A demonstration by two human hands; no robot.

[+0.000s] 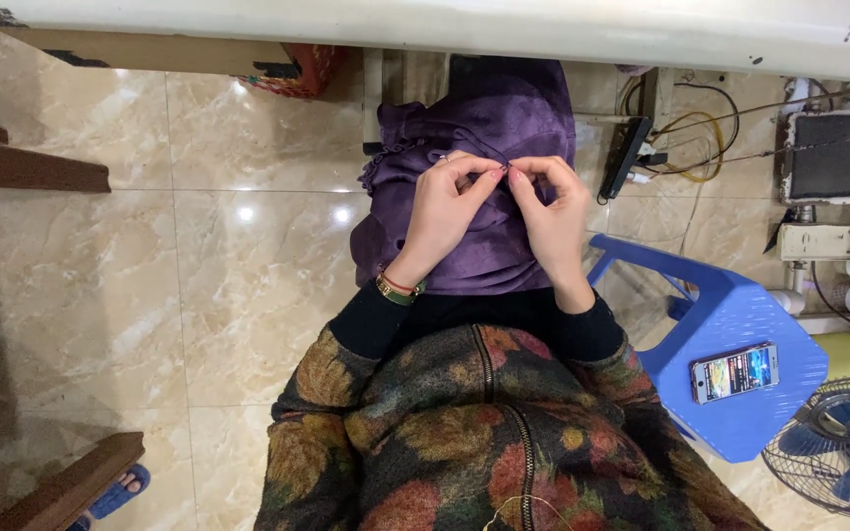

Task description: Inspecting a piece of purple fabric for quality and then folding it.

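- Two hands of mine meet over the soft purple ruffled fabric garment (484, 147), which lies across my lap above the glossy beige marble-tile floor (199, 295).
- A blue plastic stool (740, 393) stands just at my right, carrying a flat rectangular smartphone (735, 373) with a lit screen.
- My left hand (445, 211) has its fingers pinched together on the cloth.
- My right hand (548, 211) pinches the same spot, fingertips touching the left's.
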